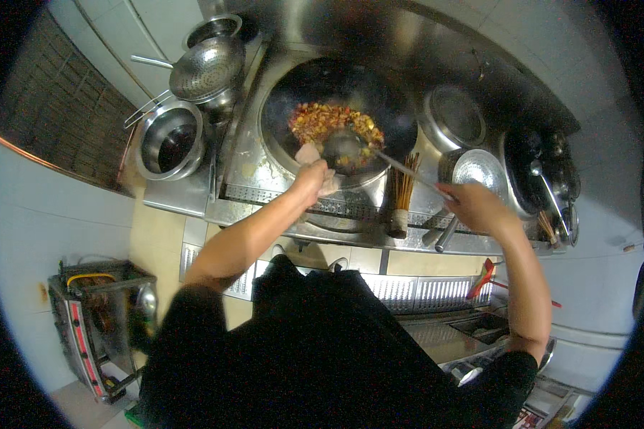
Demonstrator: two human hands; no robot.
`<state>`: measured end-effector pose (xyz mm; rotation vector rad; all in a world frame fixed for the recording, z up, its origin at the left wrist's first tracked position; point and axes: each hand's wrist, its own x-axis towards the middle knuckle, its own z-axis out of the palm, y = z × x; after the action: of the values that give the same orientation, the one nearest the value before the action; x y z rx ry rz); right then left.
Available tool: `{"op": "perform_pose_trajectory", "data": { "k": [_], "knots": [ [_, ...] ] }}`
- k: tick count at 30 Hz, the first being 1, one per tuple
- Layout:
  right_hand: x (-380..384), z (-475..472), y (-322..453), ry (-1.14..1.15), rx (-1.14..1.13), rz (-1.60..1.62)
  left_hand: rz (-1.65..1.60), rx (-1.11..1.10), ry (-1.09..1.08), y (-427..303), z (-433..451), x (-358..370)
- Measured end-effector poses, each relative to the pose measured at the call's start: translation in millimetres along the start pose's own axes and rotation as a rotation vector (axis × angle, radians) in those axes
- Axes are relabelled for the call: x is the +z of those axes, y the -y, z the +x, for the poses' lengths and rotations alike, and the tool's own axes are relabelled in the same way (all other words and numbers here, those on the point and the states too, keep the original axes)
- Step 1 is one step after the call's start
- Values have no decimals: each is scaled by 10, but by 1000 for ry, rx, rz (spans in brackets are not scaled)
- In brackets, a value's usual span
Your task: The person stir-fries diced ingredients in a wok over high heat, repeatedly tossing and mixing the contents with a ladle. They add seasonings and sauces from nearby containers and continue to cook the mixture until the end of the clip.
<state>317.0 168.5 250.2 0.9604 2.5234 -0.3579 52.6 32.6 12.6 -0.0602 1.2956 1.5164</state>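
A large dark wok (386, 91) sits on the steel stove (241, 166) before me. Diced food in reddish and yellow pieces (322, 120) lies in a curved band across its bottom. With a pale folded cloth (307, 154) in its grip, my left hand (315, 179) is at the wok's near left rim; the cloth hides what the fingers press on. My right hand (469, 206) is closed on the handle of a metal ladle (402, 167). The ladle's round bowl is blurred and rests among the food near the wok's front.
A bamboo wok brush (401, 209) stands on the stove's front edge, right of the wok. Beyond it are a perforated strainer (477, 169), a round steel pot (456, 115) and a second wok (520, 161). Left are a steel basin (166, 142) and a perforated skimmer (209, 69).
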Motion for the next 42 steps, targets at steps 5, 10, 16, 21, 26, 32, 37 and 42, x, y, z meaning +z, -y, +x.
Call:
{"op": "perform_pose_trajectory", "data": {
  "k": [5,10,16,21,26,32,37,42],
  "knots": [
    [558,186,211,-176,144,-89,142,-31,43,209,-239,-233],
    [348,-426,122,-204,26,59,31,25,139,83,-470,-464],
    [-202,-590,145,-2,-61,111,71,-184,12,63,185,-311],
    [112,-114,228,-108,-40,131,21,66,92,295,338,-397],
    [600,-33,268,-189,197,-34,149,-14,86,298,-311,-590],
    [96,-477,171,-121,-16,220,83,107,218,-36,-254,-465],
    [-294,-562,313,103,-14,190,122,-193,47,-43,138,-450],
    [124,-83,402,-72,27,134,23,211,245,38,104,-447]
  ]
}}
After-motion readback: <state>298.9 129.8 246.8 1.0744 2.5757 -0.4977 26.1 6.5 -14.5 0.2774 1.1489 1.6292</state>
